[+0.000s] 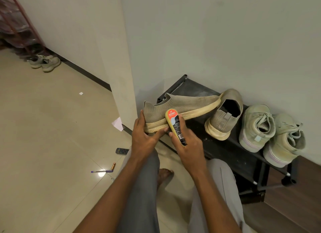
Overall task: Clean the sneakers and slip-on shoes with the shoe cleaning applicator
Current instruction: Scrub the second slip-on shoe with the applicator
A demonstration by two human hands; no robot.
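I see the black shoe rack (231,156) running from centre frame to the lower right, against the wall. On it, from right to left, stand two lace-up sneakers (271,135) and one slip-on shoe (224,119), heel toward me. Its partner, the second slip-on (180,105), is in centre frame, lying sideways above the rack's left end. My left hand (144,137) grips it at the heel end, thumb along the sole. My right hand (189,149) is wrapped around the applicator (174,124), whose yellow sponge face touches the sole edge near the heel. I judge I am on the slip-on's sole, with its mate and both sneakers seemingly untouched. Next calls for steady rubbing along the yellowed rim toward the toe, keeping the heel firmly braced. At lower left of centre lie a remote (122,151), a pen (101,171) and a battery (113,166).
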